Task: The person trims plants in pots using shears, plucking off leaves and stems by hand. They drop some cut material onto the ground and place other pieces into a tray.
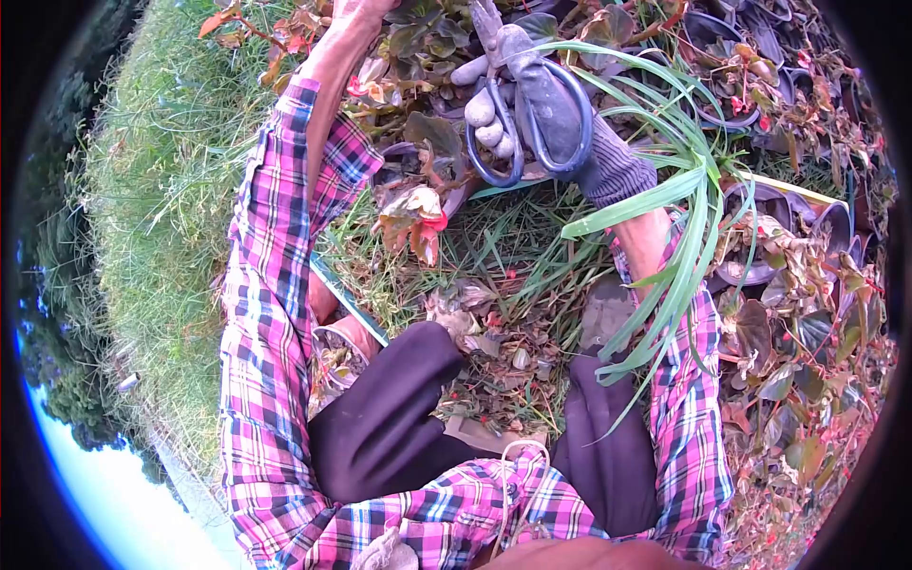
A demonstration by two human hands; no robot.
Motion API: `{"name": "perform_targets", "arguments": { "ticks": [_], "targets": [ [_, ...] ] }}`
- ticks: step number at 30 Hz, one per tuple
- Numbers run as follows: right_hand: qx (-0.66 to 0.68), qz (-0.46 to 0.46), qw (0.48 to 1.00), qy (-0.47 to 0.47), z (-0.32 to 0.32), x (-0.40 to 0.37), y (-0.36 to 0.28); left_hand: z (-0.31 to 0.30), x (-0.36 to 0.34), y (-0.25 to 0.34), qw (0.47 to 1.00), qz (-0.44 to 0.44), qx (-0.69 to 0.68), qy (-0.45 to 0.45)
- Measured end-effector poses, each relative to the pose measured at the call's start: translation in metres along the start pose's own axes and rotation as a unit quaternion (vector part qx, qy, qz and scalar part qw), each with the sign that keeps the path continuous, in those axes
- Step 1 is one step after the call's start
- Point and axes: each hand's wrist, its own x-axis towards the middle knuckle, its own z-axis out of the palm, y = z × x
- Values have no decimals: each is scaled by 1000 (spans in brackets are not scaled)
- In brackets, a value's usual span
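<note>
My right hand (549,109), in a dark grey knit glove with lighter fingertips, is closed around a pair of scissors (573,157) with large dark-blue loop handles. The blades (486,28) point away from me, toward the top edge. Bare and reaching forward, my left hand (364,8) is mostly cut off by that edge, so its fingers are hidden. It is near begonia-like plants (418,43) with brownish-green leaves. Long green strap-shaped leaves (698,180) arch over my right wrist and forearm. A wilted plant with a pink-red flower (418,223) stands between my arms.
Dark plastic pots (760,218) and potted begonias (788,361) crowd the right side. Tall grass (171,237) grows at the left. Dry leaves and cut grass (503,351) cover the ground between my knees (399,399). A pale-edged strip (347,294) lies beside my left knee.
</note>
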Motion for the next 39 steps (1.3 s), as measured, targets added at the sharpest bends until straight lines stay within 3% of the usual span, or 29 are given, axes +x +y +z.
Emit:
{"name": "perform_targets", "arguments": {
  "ticks": [4,7,10,13,16,19,23,24,27,28,29,30,31,33,35,36,37,38,39],
  "targets": [
    [-15,48,998,50,16,11,-15,7,-4,8,998,-62,6,29],
    [-26,45,996,75,21,23,-20,5,-2,3,998,-45,33,30],
    [-34,42,994,99,28,33,-29,4,-8,11,995,-91,-43,9],
    [-63,22,989,135,42,26,-36,12,-10,14,995,-41,21,88],
    [-77,27,986,144,46,14,-37,9,-9,11,998,37,33,48],
    [-92,17,983,160,46,16,-34,17,-7,20,1000,28,-1,2],
    [-63,11,987,151,48,20,-34,17,9,20,990,-56,86,-97],
    [-62,13,987,145,47,19,-34,19,6,17,993,-23,22,-111],
    [-55,28,990,124,39,22,-30,16,3,18,984,-11,69,-161],
    [-53,37,991,115,35,21,-29,16,-1,18,984,-7,75,-162],
    [-46,47,993,102,31,17,-26,17,-5,24,974,-53,191,-113],
    [-41,59,994,88,28,12,-22,12,1,-2,952,86,264,-130],
    [-38,60,994,84,26,5,-17,5,7,-26,905,221,333,-142],
    [-39,37,992,110,32,-13,-8,-14,-39,10,994,33,43,-99],
    [-80,51,976,194,39,-35,-6,-64,-57,33,977,55,173,-112],
    [-136,53,960,238,45,-43,-7,-94,-73,32,945,194,247,-93],
    [-85,45,969,226,46,-52,-6,-122,-88,32,957,80,279,-16],
    [-114,39,958,261,53,-56,-2,-195,-74,-35,898,252,361,9],
    [-143,34,943,297,59,-58,-1,-251,-78,-41,908,132,390,74]
  ]
}}
